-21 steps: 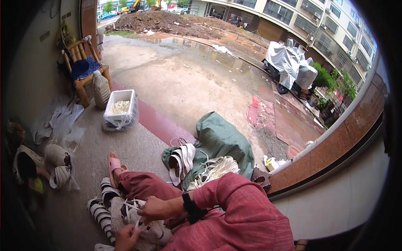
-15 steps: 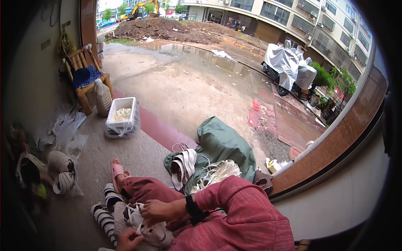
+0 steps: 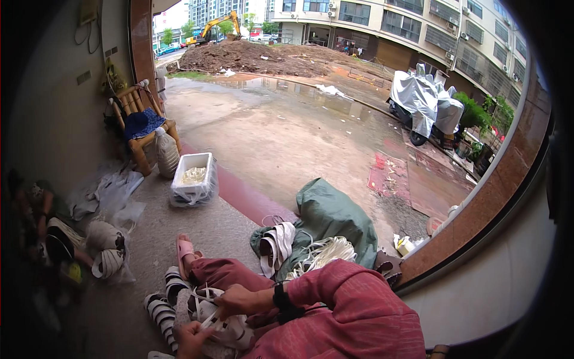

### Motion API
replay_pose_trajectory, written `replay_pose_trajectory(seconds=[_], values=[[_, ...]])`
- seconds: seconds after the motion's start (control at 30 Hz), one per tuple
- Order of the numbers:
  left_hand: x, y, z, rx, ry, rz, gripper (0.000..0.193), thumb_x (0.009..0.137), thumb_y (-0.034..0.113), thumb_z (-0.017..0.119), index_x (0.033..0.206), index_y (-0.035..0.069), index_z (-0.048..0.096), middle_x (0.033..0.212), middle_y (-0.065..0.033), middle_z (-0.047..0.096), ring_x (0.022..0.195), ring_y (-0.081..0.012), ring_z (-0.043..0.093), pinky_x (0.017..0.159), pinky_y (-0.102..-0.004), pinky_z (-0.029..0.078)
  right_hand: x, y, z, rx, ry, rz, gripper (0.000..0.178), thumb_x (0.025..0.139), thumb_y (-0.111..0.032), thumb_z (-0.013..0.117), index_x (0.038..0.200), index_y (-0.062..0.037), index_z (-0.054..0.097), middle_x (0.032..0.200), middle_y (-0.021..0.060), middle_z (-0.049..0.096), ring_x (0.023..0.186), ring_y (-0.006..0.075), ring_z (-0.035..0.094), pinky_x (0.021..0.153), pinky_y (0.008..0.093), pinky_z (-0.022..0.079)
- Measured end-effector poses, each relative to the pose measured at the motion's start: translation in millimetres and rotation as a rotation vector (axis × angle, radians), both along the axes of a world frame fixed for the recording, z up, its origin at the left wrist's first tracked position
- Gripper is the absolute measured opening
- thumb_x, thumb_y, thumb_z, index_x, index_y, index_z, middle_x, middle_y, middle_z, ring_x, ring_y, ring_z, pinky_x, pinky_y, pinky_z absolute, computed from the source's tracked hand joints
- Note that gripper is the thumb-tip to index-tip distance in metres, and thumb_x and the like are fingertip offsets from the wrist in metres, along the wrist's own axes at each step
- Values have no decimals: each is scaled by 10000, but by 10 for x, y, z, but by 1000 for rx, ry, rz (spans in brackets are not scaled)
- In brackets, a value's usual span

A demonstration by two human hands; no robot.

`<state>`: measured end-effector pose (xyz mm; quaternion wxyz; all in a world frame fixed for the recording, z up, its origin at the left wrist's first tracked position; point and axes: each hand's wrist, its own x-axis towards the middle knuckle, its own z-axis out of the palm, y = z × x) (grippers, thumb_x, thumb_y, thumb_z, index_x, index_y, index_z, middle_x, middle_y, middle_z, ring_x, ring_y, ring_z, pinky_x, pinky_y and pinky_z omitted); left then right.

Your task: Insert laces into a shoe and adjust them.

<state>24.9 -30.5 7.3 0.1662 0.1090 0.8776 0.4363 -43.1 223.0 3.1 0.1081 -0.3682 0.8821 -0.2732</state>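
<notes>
Everything has slid right and down in my view since a moment ago: the concrete yard (image 3: 257, 128), the green sack (image 3: 341, 212), the white box (image 3: 190, 162). On my lap lies the pale strappy piece (image 3: 239, 334). My right grip (image 3: 237, 301) bends over it; whether it is closed I cannot tell. My left grip (image 3: 192, 338), closer to me, pinches a white strip (image 3: 208, 321).

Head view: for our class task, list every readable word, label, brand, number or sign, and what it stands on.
None can be read.
White strip: no lettering shows.
Round reddish disc outside: any marking too small, blurred.
Far buildings: any signs too small.
</notes>
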Motion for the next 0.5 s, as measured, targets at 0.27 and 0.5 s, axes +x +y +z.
replay_pose_trajectory(seconds=[0.27,0.5], values=[[-25,-93,-28,551,-352,152,171,911,153,591,932,10,682,797,-22,663,669,-77,584,669,-201,443,-132,215,-259,-488,-533,53,290,802,-270,754,897,-42,604,748,81,622,720,233,633,643,340,484],[-174,-340,-344,635,-207,623,296,954,253,580,1138,22,610,901,-20,656,748,-110,611,702,-234,493,-528,387,-460,-758,-962,-243,344,962,-358,591,1130,-57,599,988,45,636,816,91,606,657,255,530]])
